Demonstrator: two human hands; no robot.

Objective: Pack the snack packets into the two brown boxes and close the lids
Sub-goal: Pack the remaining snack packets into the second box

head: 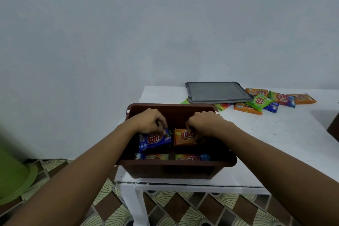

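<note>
Both arms reaching into the brown box (176,168) — left hand (149,121) at 9 o'clock pinching the blue packet (156,140), right hand (203,123) at 3 o'clock gripping the orange packet (183,137), fingers curling down.

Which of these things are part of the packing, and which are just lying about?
Job: brown box, blue packet in left hand, orange packet in right hand, loose packets, grey lid.
Lying about: green plastic object on the floor.

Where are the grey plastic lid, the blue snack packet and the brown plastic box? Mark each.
Grey plastic lid (216,91): head view, its flat middle.
Blue snack packet (156,140): head view, its printed front.
Brown plastic box (170,169): head view, its near wall.
</note>
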